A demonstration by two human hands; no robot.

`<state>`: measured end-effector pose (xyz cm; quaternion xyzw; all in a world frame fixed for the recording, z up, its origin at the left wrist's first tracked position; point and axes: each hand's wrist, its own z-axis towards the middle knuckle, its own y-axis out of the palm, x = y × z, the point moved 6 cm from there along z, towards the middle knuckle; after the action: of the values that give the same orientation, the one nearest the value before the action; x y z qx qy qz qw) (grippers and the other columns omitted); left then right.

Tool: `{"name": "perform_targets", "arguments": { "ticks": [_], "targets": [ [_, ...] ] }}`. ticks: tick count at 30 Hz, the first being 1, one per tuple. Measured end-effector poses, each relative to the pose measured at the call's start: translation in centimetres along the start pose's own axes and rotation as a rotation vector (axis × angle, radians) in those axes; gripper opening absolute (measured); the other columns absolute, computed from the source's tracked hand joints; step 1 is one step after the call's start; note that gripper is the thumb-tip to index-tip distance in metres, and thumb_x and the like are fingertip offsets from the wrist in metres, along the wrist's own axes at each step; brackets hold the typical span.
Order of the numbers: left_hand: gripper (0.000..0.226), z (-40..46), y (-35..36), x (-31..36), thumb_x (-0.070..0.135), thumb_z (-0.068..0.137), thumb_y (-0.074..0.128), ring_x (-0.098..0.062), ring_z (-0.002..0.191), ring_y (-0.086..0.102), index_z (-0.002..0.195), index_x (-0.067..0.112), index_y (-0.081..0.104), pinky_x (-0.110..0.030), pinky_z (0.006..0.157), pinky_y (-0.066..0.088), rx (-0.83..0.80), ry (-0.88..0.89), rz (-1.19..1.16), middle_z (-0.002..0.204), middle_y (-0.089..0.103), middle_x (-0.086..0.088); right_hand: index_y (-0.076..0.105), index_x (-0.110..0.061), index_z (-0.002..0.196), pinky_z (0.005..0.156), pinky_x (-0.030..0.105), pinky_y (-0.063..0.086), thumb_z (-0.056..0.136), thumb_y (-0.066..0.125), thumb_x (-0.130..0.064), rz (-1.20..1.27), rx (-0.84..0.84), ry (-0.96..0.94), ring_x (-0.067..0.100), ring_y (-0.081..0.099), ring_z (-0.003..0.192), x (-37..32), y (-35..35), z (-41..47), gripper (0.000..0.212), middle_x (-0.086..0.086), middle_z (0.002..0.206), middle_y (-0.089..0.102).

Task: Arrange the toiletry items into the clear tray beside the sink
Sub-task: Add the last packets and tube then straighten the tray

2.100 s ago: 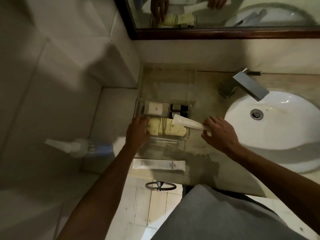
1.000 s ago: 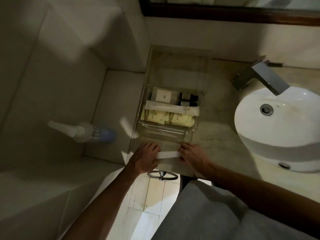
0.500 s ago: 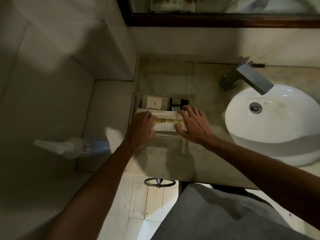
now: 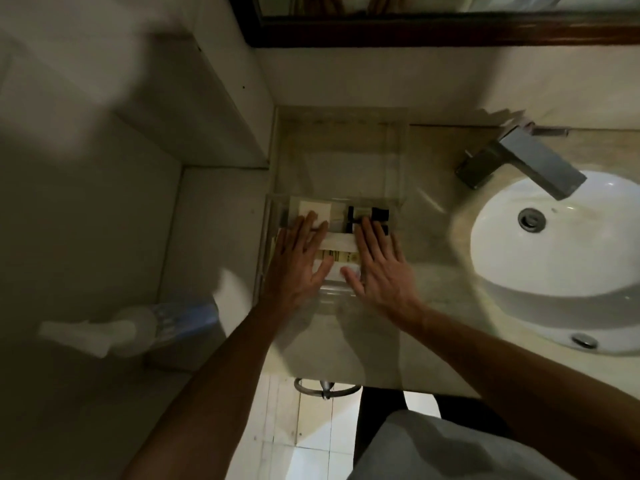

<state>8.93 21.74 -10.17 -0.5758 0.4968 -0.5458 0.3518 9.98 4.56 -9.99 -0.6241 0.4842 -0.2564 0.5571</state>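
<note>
At the far left, off the counter, a blurred white and blue spray bottle (image 4: 131, 323) stands on the lower ledge, as it did in the earlier frames, and plays no part. Moving right, the clear plastic tray (image 4: 273, 216) sits on the beige stone counter (image 4: 346, 341) against the tiled wall, and the person's left hand (image 4: 298, 265) lies flat over its left half, fingers spread wide and gripping nothing, fingertips near the small white square soap box (image 4: 313, 206). Between the two hands show the long white sachets (image 4: 341, 241) and the yellow tubes (image 4: 341, 255) beneath them. A second ago one such flat white sachet lay on the counter in front of the tray, pinched between both hands; that spot is now bare, and the sachet appears to have joined the others inside. The right hand (image 4: 381, 268) mirrors the left, palm down and fingers splayed, reaching toward the small dark-capped bottles (image 4: 369, 213). Both hands seem to be pressing and squaring the contents, so the arranging looks close to finished, with no loose toiletry visible on the counter. Further right stand the square chrome tap (image 4: 526, 161) and the white round basin (image 4: 561, 258).
</note>
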Motion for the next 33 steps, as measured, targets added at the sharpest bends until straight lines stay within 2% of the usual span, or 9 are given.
{"name": "perform_targets", "arguments": {
  "ticks": [4, 7, 11, 13, 15, 18, 22, 25, 33],
  "targets": [
    [0.071, 0.0, -0.4, 0.3, 0.060, 0.095, 0.034, -0.018, 0.149, -0.004, 0.155, 0.028, 0.011, -0.050, 0.120, 0.010, -0.042, -0.011, 0.018, 0.163, -0.001, 0.000, -0.001, -0.012, 0.155, 0.120, 0.047, -0.001, 0.096, 0.015, -0.066, -0.005, -0.048, 0.019, 0.023, -0.011, 0.149, 0.0, 0.2, 0.3, 0.082, 0.010, 0.162, -0.008],
    [0.080, 0.0, -1.2, 0.4, 0.066, 0.091, 0.035, -0.017, 0.149, -0.007, 0.155, 0.027, 0.007, -0.052, 0.118, 0.013, -0.105, -0.025, 0.051, 0.163, -0.005, 0.000, -0.008, -0.012, 0.154, 0.120, 0.046, -0.006, 0.092, 0.011, -0.072, 0.015, -0.076, 0.011, 0.023, -0.015, 0.148, 0.2, -0.6, 0.0, 0.088, 0.009, 0.161, -0.017],
    [0.112, -2.1, -4.5, -1.6, 0.083, 0.074, 0.048, -0.026, 0.145, 0.017, 0.155, 0.019, 0.005, -0.048, 0.117, 0.021, -0.043, -0.124, 0.079, 0.161, 0.010, -0.010, -0.012, -0.008, 0.152, 0.120, 0.047, -0.007, 0.083, 0.016, -0.085, 0.020, -0.016, -0.056, 0.023, -0.019, 0.147, 3.5, -3.3, -2.5, 0.107, 0.013, 0.160, -0.021],
    [0.122, -3.9, -5.9, -3.8, 0.091, 0.063, 0.051, -0.029, 0.133, 0.036, 0.152, 0.014, 0.017, -0.046, 0.109, 0.035, -0.023, -0.184, 0.144, 0.152, 0.031, -0.015, -0.011, -0.005, 0.152, 0.120, 0.048, -0.006, 0.075, 0.019, -0.092, -0.014, -0.065, -0.057, 0.028, -0.016, 0.148, 5.9, -3.7, -3.7, 0.120, 0.017, 0.160, -0.016],
    [0.123, -5.0, -6.1, -5.9, 0.095, 0.056, 0.049, -0.031, 0.114, 0.051, 0.143, 0.009, 0.032, -0.043, 0.090, 0.046, -0.071, -0.189, 0.229, 0.133, 0.048, -0.014, -0.009, -0.004, 0.152, 0.119, 0.050, -0.006, 0.069, 0.020, -0.097, -0.073, -0.173, -0.054, 0.031, -0.013, 0.148, 7.3, -3.1, -3.6, 0.128, 0.020, 0.161, -0.009],
    [0.115, -4.6, -4.8, -7.4, 0.096, 0.051, 0.046, -0.029, 0.095, 0.055, 0.126, 0.008, 0.045, -0.037, 0.075, 0.046, -0.169, -0.179, 0.238, 0.109, 0.052, -0.010, -0.003, -0.007, 0.153, 0.119, 0.052, -0.005, 0.068, 0.038, -0.092, -0.050, -0.190, -0.138, 0.031, -0.002, 0.149, 6.0, -2.2, -2.5, 0.127, 0.017, 0.162, 0.004],
    [0.120, -2.2, -4.6, -7.2, 0.094, 0.038, 0.055, -0.023, 0.100, 0.050, 0.127, 0.014, 0.042, -0.040, 0.088, 0.044, -0.243, -0.223, 0.169, 0.113, 0.048, -0.005, 0.005, -0.007, 0.153, 0.120, 0.053, 0.002, 0.065, 0.052, -0.087, -0.011, -0.140, -0.118, 0.032, 0.007, 0.148, 5.5, -2.0, -0.7, 0.128, 0.016, 0.160, 0.016],
    [0.120, -2.1, -4.5, -7.3, 0.094, 0.035, 0.060, -0.021, 0.099, 0.048, 0.123, 0.014, 0.045, -0.040, 0.089, 0.043, -0.241, -0.232, 0.138, 0.111, 0.048, -0.005, 0.016, -0.006, 0.152, 0.120, 0.052, 0.005, 0.063, 0.055, -0.084, -0.003, -0.107, -0.121, 0.032, 0.014, 0.146, 5.8, -1.9, -0.4, 0.124, 0.015, 0.156, 0.025],
    [0.114, -1.6, -5.4, -6.7, 0.089, 0.037, 0.068, -0.020, 0.100, 0.051, 0.122, 0.015, 0.047, -0.039, 0.090, 0.045, -0.248, -0.211, 0.145, 0.112, 0.051, -0.005, 0.021, -0.011, 0.151, 0.120, 0.054, 0.007, 0.058, 0.045, -0.090, -0.006, -0.088, -0.122, 0.030, 0.018, 0.144, 6.5, -2.9, 0.2, 0.125, 0.013, 0.154, 0.028]
  ]
}}
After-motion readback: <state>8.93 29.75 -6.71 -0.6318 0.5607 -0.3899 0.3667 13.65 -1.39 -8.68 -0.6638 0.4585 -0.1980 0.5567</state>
